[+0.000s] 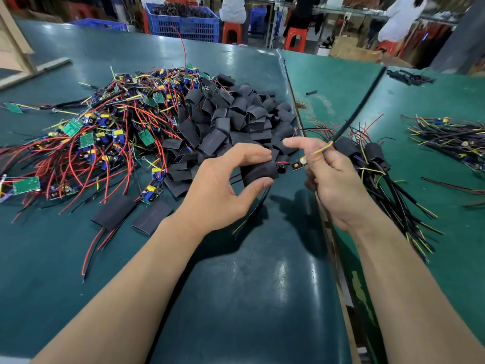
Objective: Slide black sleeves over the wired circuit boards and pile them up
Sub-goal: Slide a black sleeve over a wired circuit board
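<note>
Pinching the sleeve (259,173) in our left hand (223,190), our right hand (333,179) gripped the wires (321,148); steady pulling would seat the board (299,164).

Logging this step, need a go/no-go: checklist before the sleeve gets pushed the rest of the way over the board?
1. Left hand has a grip on the black sleeve, thumb under, fingers over: ok.
2. Right hand pinches the yellow wire leading from the circuit board: ok.
3. Board fully covered: not ok, its end with a capacitor sticks out of the sleeve toward the right hand.
4. Red and black leads exit the sleeve's near end: ok.
5. Snag inside the sleeve: cannot tell.
6. Finished pile lies beside the right hand for drop-off: ok.
</note>
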Demonstrator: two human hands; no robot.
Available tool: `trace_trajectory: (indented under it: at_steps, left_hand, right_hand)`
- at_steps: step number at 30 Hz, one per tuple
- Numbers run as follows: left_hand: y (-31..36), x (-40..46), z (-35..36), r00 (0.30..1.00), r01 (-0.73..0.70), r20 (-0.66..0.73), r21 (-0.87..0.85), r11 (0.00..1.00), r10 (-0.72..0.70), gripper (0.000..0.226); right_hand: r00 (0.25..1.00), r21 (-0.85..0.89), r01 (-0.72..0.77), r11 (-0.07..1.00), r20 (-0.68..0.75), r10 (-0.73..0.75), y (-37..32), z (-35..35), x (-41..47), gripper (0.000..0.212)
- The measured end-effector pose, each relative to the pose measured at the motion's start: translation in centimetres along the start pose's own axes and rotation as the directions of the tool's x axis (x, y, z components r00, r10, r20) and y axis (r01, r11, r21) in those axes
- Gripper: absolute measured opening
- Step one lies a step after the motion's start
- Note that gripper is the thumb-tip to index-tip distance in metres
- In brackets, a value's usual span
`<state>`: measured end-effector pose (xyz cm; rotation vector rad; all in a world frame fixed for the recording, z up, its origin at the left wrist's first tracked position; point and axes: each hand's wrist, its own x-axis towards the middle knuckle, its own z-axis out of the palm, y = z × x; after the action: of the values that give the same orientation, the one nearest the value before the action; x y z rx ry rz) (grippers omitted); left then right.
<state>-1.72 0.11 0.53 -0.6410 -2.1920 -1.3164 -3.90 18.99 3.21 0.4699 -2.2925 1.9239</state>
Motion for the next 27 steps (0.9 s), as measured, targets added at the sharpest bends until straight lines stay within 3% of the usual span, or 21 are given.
trace_trajectory:
  at_steps: [5,10,15,21,27]
  left_hand:
    - [-0.1,0.1,-0.2,0.992,0.078,0.093,0.028,0.997,-0.080,0.044]
    - [-0.3,0.2,-0.4,0.978,0.071,0.181,0.180,0.981,-0.104,0.050]
    - [-0.1,0.1,0.0,0.988,0.060,0.128,0.153,0.986,-0.080,0.051]
    - [-0.4,0.1,0.2,0.990,0.044,0.128,0.170,0.984,-0.066,0.051]
    - [-0.4,0.0,0.2,0.992,0.074,0.094,0.154,0.985,-0.089,0.051]
  right_hand:
    - [0.996,0.242,-0.052,0.969,-0.058,0.068,0.1,-0.4,0.2,0.010]
    - [0.991,0.234,-0.042,0.971,-0.115,0.070,0.9,-0.2,0.5,0.013]
    - [0.994,0.262,-0.090,0.961,-0.034,0.102,1.1,-0.2,0.5,0.022]
    - [0.995,0.277,-0.083,0.957,-0.038,0.097,0.9,-0.3,0.5,0.021]
    - [1.000,0.176,-0.001,0.984,0.012,-0.001,0.6,-0.3,0.3,0.023]
